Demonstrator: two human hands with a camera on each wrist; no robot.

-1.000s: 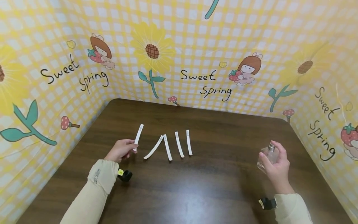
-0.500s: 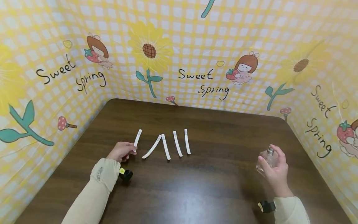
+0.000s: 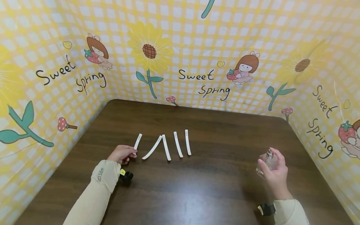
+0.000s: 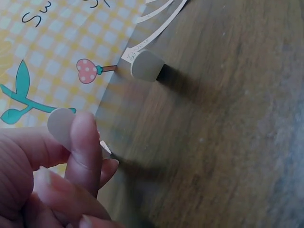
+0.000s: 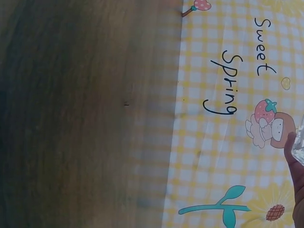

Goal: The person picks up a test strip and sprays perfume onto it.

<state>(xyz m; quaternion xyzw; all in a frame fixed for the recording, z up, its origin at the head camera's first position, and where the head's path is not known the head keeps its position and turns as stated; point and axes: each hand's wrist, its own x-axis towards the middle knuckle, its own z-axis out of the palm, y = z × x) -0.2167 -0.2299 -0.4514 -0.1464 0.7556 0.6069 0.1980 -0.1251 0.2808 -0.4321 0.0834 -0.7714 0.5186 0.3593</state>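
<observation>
At the left of the head view, my left hand point(image 3: 122, 153) pinches the near end of a white paper scent strip point(image 3: 137, 141) between thumb and fingers. The strip slants away over the table, and small print shows at its far end. In the left wrist view the strip's rounded end point(image 4: 58, 124) pokes out behind a fingertip. On the right, my right hand point(image 3: 277, 178) grips a clear glass perfume bottle point(image 3: 270, 162) with the index finger on its silver spray top. Only an edge of the bottle point(image 5: 299, 148) enters the right wrist view.
Several more white strips lie spread on the brown wooden table point(image 3: 213, 181), right of my left hand. The nearest strip point(image 3: 152, 147) leans toward its neighbour point(image 3: 166, 147), their far ends close together. A yellow checked cloth point(image 3: 197, 56) walls the table's back and sides.
My left hand has lowered slightly, bringing the pinched strip down and nearer to me. My right hand has drifted a little left and down with the bottle. The lying strips keep their arrangement.
</observation>
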